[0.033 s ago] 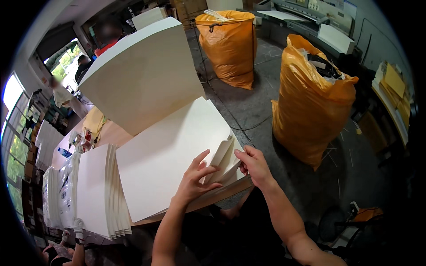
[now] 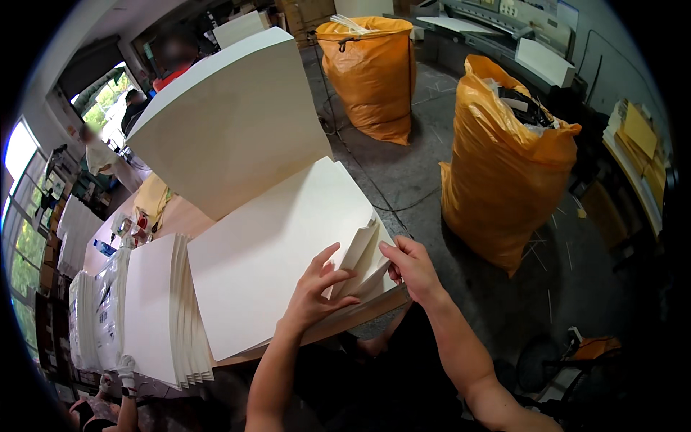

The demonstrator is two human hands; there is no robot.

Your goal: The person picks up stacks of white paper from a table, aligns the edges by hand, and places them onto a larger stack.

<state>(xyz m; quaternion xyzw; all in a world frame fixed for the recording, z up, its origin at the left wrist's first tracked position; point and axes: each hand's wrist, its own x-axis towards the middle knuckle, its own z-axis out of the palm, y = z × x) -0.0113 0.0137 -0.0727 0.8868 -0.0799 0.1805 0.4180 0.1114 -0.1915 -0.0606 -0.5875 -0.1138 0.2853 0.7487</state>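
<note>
At the near edge of the wooden table (image 2: 360,315), in the head view, both hands are on the right corner of the big cream paper stack (image 2: 273,245), which lies flat across the tabletop. The right hand (image 2: 412,270) is pinching a few lifted corner sheets (image 2: 360,250), and they're bowed up off the pile, fanned apart. The left hand (image 2: 317,288) isn't clenched: its fingers are spread and pressing on top of the stack just beside that fan, with the thumb reaching toward the raised sheets. So the corner is open and the rest of the pile sits flat.

Farther back, a large curved sheaf of paper (image 2: 230,122) arches up over the table. To the left, finished piles (image 2: 155,309) stand close together. To the right, on the floor, is a stuffed orange bag (image 2: 504,165), with a second orange bag (image 2: 371,72) farther off.
</note>
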